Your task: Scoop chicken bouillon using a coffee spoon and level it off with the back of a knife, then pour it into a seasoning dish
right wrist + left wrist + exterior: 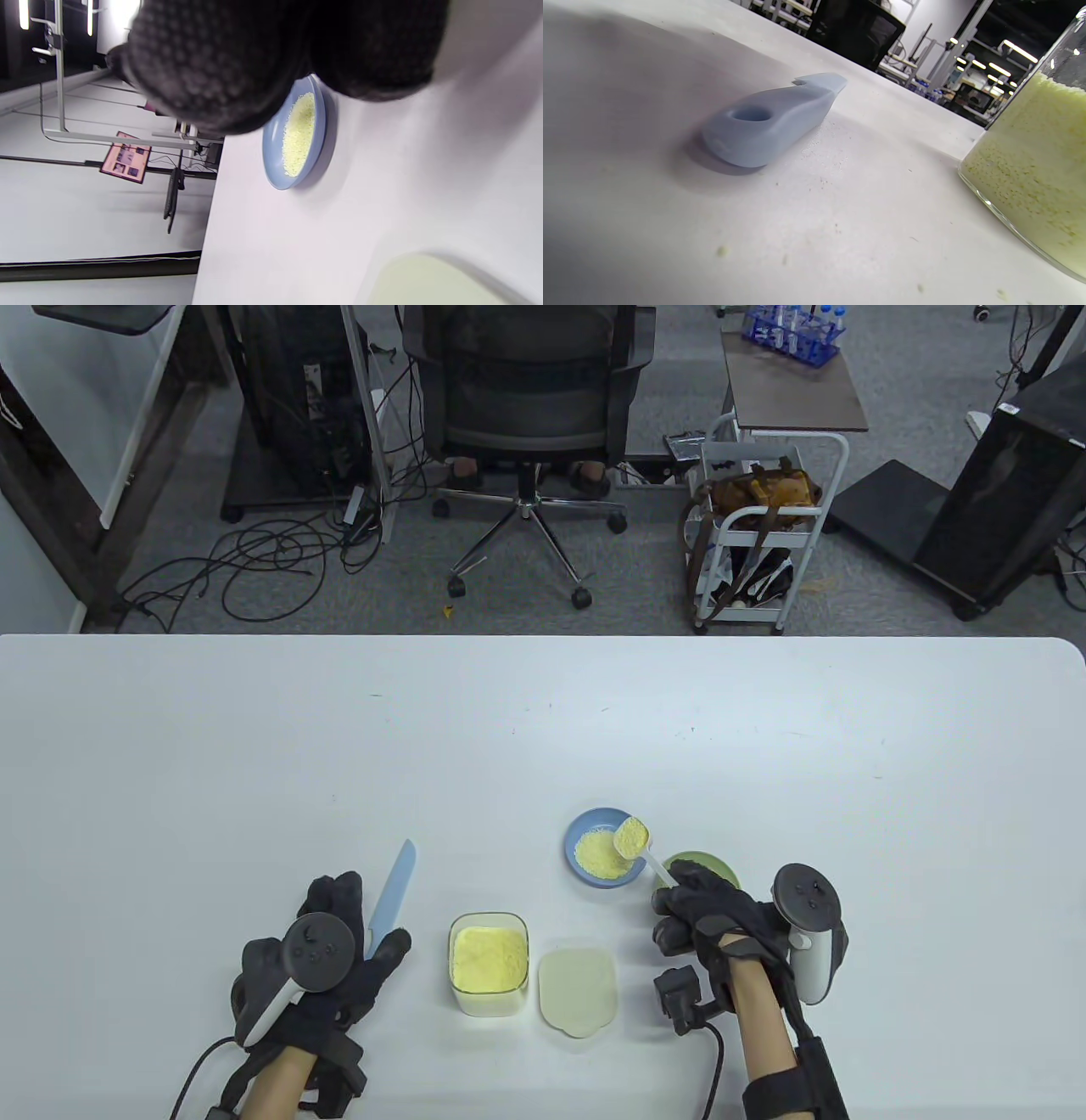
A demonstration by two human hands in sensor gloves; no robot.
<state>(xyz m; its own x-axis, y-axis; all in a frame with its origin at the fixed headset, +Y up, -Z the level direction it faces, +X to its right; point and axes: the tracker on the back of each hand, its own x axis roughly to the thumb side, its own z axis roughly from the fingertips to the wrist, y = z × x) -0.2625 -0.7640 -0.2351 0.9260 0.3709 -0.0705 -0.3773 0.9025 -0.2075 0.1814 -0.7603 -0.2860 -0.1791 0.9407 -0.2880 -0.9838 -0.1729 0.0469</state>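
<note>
Left hand: my left hand point(327, 963) rests on the desk point(543, 729) at the left, the fingers point(386, 950) lying against the handle of the knife; I cannot tell whether they grip it.
Knife: the pale blue knife point(392, 895) lies flat on the desk, blade pointing away from me; the left wrist view shows its handle end point(763, 127) lying on the surface.
Bouillon container: a clear glass container point(489, 963) of yellow chicken bouillon point(488, 957) stands open just right of my left hand.
Lid: a pale lid point(578, 990) lies flat beside the container, on its right.
Seasoning dish: the blue seasoning dish point(585, 824) sits farther back, with a heap of bouillon already in it.
Spoon: the white coffee spoon point(638, 848), full of bouillon, hangs over the dish's right rim.
Right hand: my right hand point(721, 920) pinches the spoon handle, fingers point(679, 899) curled round it.
Green bowl: a green bowl point(708, 865) sits just behind my right hand, partly hidden.
</note>
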